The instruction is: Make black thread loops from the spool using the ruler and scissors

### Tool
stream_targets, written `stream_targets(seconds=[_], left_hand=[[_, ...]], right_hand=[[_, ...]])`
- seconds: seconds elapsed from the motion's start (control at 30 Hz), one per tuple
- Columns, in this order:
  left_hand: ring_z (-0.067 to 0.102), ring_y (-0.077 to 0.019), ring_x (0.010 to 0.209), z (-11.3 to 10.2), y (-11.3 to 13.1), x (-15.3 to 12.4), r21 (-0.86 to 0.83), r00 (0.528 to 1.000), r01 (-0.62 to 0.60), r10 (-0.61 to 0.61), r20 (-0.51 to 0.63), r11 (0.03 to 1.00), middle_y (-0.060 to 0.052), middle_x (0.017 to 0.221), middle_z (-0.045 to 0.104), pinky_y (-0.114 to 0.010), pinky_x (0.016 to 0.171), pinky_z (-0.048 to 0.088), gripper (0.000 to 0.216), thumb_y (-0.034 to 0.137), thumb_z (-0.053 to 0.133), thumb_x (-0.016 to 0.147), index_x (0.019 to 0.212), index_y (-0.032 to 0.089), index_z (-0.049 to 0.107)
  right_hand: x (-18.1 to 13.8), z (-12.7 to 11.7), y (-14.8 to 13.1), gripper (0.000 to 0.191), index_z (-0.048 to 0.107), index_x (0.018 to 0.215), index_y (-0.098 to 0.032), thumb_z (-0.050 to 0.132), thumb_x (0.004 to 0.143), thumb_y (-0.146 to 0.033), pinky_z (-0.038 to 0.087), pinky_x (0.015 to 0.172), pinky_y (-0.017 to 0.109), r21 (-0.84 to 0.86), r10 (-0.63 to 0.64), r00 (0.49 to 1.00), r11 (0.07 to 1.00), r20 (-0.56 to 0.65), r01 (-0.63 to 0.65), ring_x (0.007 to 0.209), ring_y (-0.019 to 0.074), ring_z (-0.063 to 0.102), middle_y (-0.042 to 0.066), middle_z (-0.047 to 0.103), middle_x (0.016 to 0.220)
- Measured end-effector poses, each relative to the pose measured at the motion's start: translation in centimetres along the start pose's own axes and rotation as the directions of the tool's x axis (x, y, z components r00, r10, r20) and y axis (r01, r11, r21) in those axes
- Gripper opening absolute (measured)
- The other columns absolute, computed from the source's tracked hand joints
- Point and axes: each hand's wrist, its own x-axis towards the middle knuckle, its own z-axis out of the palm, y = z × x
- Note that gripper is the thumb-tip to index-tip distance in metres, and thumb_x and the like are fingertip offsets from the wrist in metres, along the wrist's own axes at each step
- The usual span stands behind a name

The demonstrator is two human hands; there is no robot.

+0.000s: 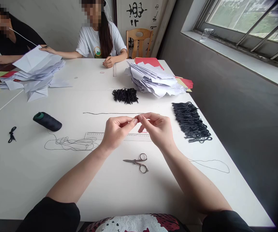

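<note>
My left hand (116,130) and my right hand (157,128) meet fingertip to fingertip above the white table (129,193), both pinched on a thin black thread I can barely see. A straight length of black cord (110,113) lies just beyond them. Under my hands lies a clear ruler (95,135). Small scissors (139,162) rest shut on the table near me. A dark thread spool (47,121) lies at the left, with loose thread (72,144) trailing from it.
Black cord loops lie in a row (190,121) at the right and in a small heap (125,95) farther back. White paper stacks (153,80) (36,72) sit at the far side, where two other people sit. A knotted cord piece (12,134) lies at the left.
</note>
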Motion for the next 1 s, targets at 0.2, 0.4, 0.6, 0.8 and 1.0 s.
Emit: stream_targets(seconds=[0.2, 0.4, 0.6, 0.8, 1.0], left_hand=[[0.032, -0.0113, 0.052, 0.05, 0.02, 0.0, -0.011, 1.0, 0.005, -0.005, 0.011, 1.0, 0.002, 0.051, 0.041, -0.029, 0.052, 0.026, 0.027, 0.039, 0.066, 0.083, 0.065, 0.02, 0.072], [0.031, -0.011, 0.052, 0.04, -0.09, 0.0, -0.02, 1.0, 0.01, -0.009, 0.013, 1.0, 0.003, 0.051, 0.04, -0.029, 0.051, 0.025, 0.025, 0.038, 0.066, 0.083, 0.066, 0.02, 0.072], [0.033, -0.0108, 0.052, 0.09, -0.08, 0.05, -0.035, 1.0, 0.018, -0.017, 0.021, 0.999, 0.003, 0.051, 0.043, -0.029, 0.051, 0.026, 0.024, 0.037, 0.066, 0.082, 0.068, 0.019, 0.074], [0.037, -0.0096, 0.049, 0.01, -0.33, 0.23, -0.063, 1.0, 0.006, -0.007, -0.011, 0.998, 0.003, 0.049, 0.049, -0.027, 0.05, 0.03, 0.02, 0.034, 0.067, 0.082, 0.072, 0.019, 0.076], [0.065, -0.0176, 0.082, 0.02, -0.78, 0.41, -0.165, 0.999, -0.028, 0.025, -0.021, 0.986, -0.005, 0.081, 0.074, -0.03, 0.076, 0.049, 0.015, 0.03, 0.068, 0.082, 0.075, 0.02, 0.077]], right_hand=[[-0.07, 0.16, 0.05, 0.043, 0.073, 0.083, -0.015, 0.068, 0.078, -0.057, 0.037, 0.041, 0.022, 0.014, 0.018, 1.0, 1.0, -0.012, -0.018, 0.052, 0.0139, 0.061, 0.005, 0.067, 0.067], [-0.05, 0.2, 0.0, 0.04, 0.073, 0.084, -0.015, 0.069, 0.08, -0.054, 0.034, 0.038, 0.02, 0.036, 0.019, 1.0, 0.999, 0.002, -0.019, 0.047, 0.0117, 0.058, 0.003, 0.063, 0.056], [-0.06, 0.09, -0.03, 0.038, 0.072, 0.082, -0.014, 0.069, 0.08, -0.052, 0.035, 0.039, 0.021, 0.056, 0.019, 1.0, 0.998, 0.0, -0.019, 0.047, 0.011, 0.058, 0.004, 0.066, 0.063], [0.02, 0.07, -0.26, 0.036, 0.074, 0.089, -0.015, 0.067, 0.082, -0.049, 0.035, 0.041, 0.02, 0.128, 0.037, 0.999, 0.991, 0.03, -0.041, 0.051, 0.0093, 0.06, 0.007, 0.07, 0.082], [0.27, 0.01, -0.22, 0.031, 0.075, 0.092, -0.017, 0.069, 0.082, -0.046, 0.036, 0.041, 0.018, 0.284, 0.118, 0.982, 0.946, 0.145, -0.155, 0.052, 0.0089, 0.062, 0.004, 0.068, 0.084]])
